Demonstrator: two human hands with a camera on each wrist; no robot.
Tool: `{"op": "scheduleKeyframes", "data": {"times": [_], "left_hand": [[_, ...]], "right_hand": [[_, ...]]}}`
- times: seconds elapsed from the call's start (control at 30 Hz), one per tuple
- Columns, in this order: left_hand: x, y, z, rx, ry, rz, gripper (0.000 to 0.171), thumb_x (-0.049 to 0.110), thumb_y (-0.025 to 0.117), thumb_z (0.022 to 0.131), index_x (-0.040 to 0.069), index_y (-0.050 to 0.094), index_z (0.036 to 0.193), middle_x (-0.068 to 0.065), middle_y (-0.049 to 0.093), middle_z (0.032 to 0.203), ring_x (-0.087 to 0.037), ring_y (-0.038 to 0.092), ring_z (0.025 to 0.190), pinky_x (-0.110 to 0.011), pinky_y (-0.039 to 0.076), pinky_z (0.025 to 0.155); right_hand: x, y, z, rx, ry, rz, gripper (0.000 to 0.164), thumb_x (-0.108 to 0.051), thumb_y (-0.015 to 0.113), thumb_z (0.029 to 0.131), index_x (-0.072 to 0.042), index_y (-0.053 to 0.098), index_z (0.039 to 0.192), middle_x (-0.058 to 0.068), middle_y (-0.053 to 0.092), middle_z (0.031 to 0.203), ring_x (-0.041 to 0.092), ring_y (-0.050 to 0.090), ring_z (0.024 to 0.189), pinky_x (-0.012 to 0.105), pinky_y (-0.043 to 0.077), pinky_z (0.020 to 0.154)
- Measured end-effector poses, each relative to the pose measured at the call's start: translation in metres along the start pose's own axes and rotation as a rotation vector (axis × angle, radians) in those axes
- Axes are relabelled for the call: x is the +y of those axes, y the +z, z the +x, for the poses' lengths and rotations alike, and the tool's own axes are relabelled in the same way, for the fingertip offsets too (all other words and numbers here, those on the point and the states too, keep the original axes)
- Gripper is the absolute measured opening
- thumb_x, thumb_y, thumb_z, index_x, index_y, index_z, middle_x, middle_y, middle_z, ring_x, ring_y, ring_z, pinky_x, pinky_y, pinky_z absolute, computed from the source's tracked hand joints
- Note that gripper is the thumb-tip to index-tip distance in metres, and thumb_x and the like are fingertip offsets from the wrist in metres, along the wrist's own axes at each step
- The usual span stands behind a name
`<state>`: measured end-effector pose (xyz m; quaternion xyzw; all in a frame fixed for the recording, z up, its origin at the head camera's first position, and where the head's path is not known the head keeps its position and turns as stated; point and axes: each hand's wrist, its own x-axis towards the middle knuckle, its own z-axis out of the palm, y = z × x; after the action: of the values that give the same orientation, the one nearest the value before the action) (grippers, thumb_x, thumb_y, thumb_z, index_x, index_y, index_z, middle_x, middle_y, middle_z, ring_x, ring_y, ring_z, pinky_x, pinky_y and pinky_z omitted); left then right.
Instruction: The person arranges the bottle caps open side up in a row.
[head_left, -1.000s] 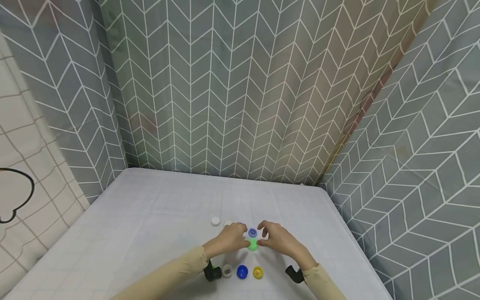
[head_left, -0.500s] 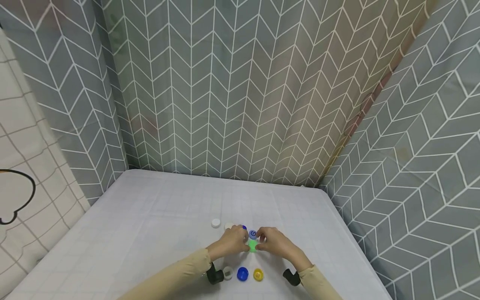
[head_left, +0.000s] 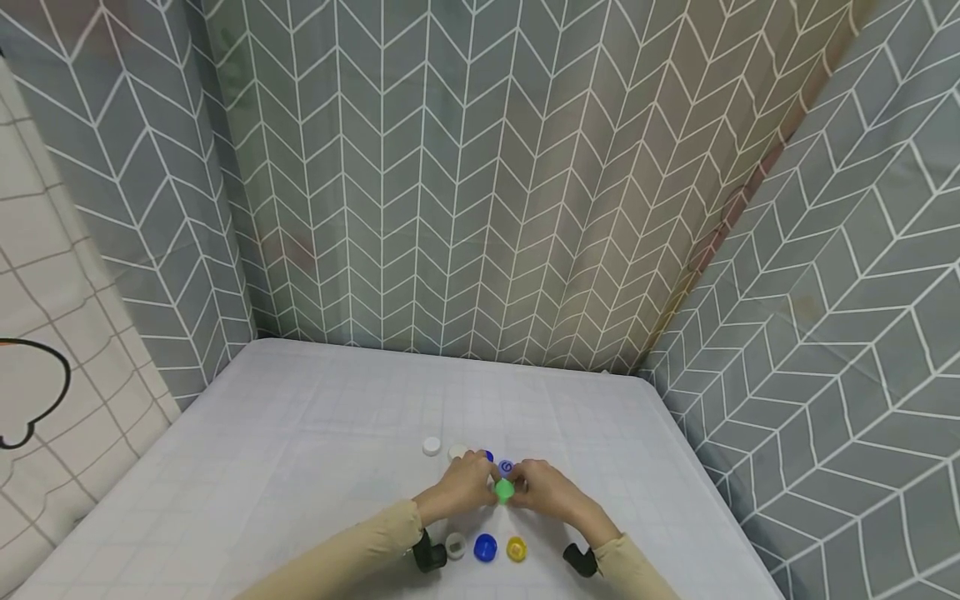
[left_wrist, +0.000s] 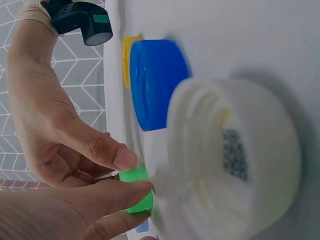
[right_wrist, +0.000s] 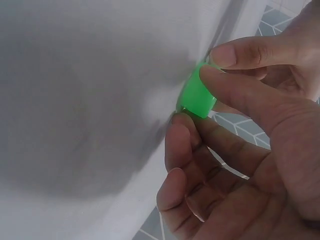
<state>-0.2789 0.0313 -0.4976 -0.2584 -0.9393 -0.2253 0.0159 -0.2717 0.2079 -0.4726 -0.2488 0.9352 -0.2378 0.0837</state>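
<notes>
A bright green bottle cap is tilted up at the middle of the table, between both hands. My left hand pinches it from the left; in the left wrist view its thumb lies across the green cap. My right hand pinches it from the right, and the right wrist view shows thumb and forefinger on the green cap, the other fingers curled below. Just behind it lies a light blue cap with a dark swirl. A dark blue cap is partly hidden by the left hand.
Nearer the body, a whitish cap, a blue cap and a yellow cap lie in a row. Farther back are a white cap and a cream cap. Patterned curtains surround the white table.
Both hands have come together from either side of the green cap and taken hold of it. The cap has gone from lying flat to tilted up.
</notes>
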Motion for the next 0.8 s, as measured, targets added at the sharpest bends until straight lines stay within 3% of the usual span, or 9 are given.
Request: {"op": "scheduleKeyframes", "data": {"times": [0.47,0.63,0.8], "left_hand": [[-0.005,-0.001,0.000,-0.015,0.008,-0.065,0.027,0.023,0.084,0.069,0.012,0.076,0.093,0.004,0.070,0.085,-0.010,0.058,0.077,-0.033,0.044,0.072],[-0.005,-0.004,-0.001,-0.015,0.002,-0.094,0.023,0.022,0.084,0.070,0.012,0.077,0.090,0.005,0.072,0.081,-0.007,0.055,0.072,-0.029,0.042,0.069],[-0.002,-0.011,-0.004,0.001,0.000,-0.099,0.024,0.022,0.083,0.072,0.012,0.077,0.092,0.002,0.073,0.086,-0.012,0.060,0.080,-0.033,0.046,0.073]], "right_hand": [[-0.002,-0.001,0.000,-0.010,0.009,0.000,0.024,-0.013,0.076,0.080,-0.004,0.071,0.102,0.001,0.068,0.086,0.002,0.053,0.069,0.019,0.045,0.060],[-0.004,-0.003,-0.001,0.017,-0.030,-0.008,0.023,-0.014,0.076,0.081,-0.005,0.071,0.101,0.001,0.069,0.086,0.000,0.053,0.070,0.019,0.044,0.060],[-0.008,-0.008,-0.004,0.051,-0.068,-0.021,0.023,-0.016,0.075,0.082,-0.005,0.071,0.102,0.001,0.069,0.085,0.000,0.053,0.070,0.019,0.044,0.059]]}}
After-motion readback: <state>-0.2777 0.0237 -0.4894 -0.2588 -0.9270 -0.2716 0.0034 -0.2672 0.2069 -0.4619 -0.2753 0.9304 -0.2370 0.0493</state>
